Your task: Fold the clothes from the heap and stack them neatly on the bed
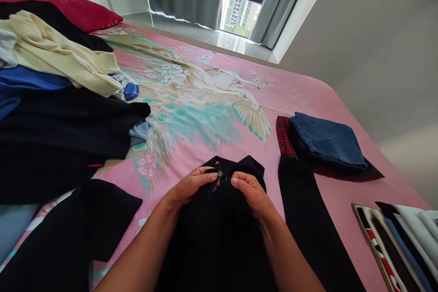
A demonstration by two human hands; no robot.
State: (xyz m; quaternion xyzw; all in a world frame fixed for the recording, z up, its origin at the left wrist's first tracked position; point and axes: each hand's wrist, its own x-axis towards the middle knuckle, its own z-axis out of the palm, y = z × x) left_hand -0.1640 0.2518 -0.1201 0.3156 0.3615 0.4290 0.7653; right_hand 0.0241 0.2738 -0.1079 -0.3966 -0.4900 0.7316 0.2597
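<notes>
A black garment (pixel 219 232) is held up close in front of me, with a small shiny round button (pixel 220 174) at the middle of its top edge. My left hand (pixel 193 185) pinches the cloth just beside the button, thumb on top. On the other side of the opening, my right hand (pixel 251 191) grips the edge between thumb and bent fingers. A narrow gap shows between the two edges below the button. The garment's lower part runs out of view toward me, and most of my fingertips are hidden behind the cloth.
A pink bedsheet (pixel 205 146) with a bird print lies under everything. Loose clothes, including a cream top (pixel 61 50) and a dark shirt (pixel 68 127), heap up at left. Folded jeans (pixel 328 139) sit at right, above a row of folded clothes (pixel 397 246).
</notes>
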